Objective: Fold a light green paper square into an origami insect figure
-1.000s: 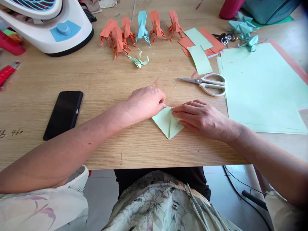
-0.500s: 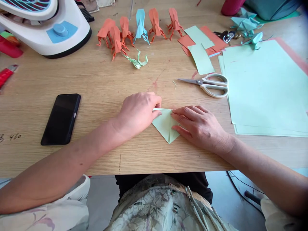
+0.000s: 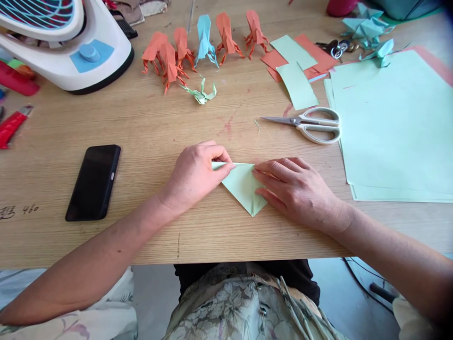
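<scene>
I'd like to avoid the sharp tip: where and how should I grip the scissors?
Probably best by the pale handles, coming from the right with the right hand: the scissors lie flat, handles to the right, pointed blades aimed left.

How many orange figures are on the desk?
5. Left of the blue figure: outermost one, front one, nearest one. Right of it: nearer one, farther one. Some overlap.

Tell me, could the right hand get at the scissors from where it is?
Probably yes: the scissors lie just beyond the right hand, with nothing visible between them, though its fingers would have to leave the folded green paper.
</scene>
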Available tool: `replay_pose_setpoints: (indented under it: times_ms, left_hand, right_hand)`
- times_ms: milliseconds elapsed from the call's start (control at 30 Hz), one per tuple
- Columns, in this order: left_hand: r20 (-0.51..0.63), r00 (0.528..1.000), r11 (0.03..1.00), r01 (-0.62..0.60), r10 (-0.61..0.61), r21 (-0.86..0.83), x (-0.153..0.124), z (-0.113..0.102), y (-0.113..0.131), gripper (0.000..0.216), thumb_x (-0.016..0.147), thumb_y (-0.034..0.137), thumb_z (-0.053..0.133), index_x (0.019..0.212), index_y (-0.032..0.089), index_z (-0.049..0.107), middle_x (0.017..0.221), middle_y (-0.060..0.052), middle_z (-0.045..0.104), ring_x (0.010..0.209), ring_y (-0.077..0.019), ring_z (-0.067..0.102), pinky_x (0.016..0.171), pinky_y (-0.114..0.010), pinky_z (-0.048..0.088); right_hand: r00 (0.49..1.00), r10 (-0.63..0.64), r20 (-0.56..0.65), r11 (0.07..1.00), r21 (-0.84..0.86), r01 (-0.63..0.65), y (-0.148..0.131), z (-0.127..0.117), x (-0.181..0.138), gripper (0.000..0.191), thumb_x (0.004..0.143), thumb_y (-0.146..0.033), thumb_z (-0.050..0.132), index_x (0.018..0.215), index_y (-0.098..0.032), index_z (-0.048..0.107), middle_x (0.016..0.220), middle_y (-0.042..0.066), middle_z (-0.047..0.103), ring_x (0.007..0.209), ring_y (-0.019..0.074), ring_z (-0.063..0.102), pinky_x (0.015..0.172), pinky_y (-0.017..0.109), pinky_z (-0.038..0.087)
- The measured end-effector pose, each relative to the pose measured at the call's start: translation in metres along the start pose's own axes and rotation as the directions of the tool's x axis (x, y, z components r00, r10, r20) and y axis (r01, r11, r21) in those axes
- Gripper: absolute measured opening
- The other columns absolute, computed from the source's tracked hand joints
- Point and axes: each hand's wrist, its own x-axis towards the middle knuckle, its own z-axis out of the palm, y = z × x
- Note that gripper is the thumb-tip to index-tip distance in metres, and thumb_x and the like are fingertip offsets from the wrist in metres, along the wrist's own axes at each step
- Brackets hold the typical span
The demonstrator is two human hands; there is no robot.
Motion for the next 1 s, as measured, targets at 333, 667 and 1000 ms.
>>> replay_pose_setpoints:
  times_ms: [333, 667, 1000]
  left_hand:
    - [0.068, 0.995, 0.994, 0.078, -0.073, -0.071, 0.004, -0.006, -0.010, 0.011, 0.081, 0.021, 0.069, 0.072, 0.019, 0.074, 0.075, 0.000, 0.075, 0.069, -0.0156, 0.065, 0.065, -0.027, 0.043]
    - [0.232, 0.973, 0.998, -0.003, -0.013, 0.066, 0.037, 0.010, 0.004, 0.014, 0.078, 0.027, 0.072, 0.066, 0.020, 0.070, 0.062, 0.001, 0.066, 0.057, -0.0124, 0.053, 0.060, -0.027, 0.036]
    - [0.366, 0.914, 0.984, 0.152, -0.175, 0.092, 0.023, -0.024, -0.022, 0.017, 0.080, 0.031, 0.064, 0.072, 0.019, 0.071, 0.061, 0.002, 0.064, 0.056, -0.0112, 0.052, 0.059, -0.026, 0.034]
  right_hand:
    - [1.000, 0.004, 0.014, 0.999, -0.036, -0.003, -0.003, 0.001, 0.001, 0.025, 0.098, -0.023, 0.056, 0.117, -0.011, 0.066, 0.121, 0.013, 0.070, 0.099, 0.0255, 0.066, 0.086, 0.041, 0.049]
    - [1.000, 0.004, 0.016, 1.000, -0.015, -0.003, -0.001, 0.003, 0.001, 0.026, 0.097, -0.022, 0.055, 0.118, -0.013, 0.066, 0.117, 0.013, 0.070, 0.100, 0.0270, 0.064, 0.086, 0.043, 0.047]
    - [1.000, -0.022, 0.021, 0.999, -0.023, 0.023, 0.000, 0.000, 0.001, 0.025, 0.097, -0.022, 0.056, 0.118, -0.011, 0.066, 0.120, 0.014, 0.070, 0.098, 0.0263, 0.065, 0.086, 0.042, 0.047]
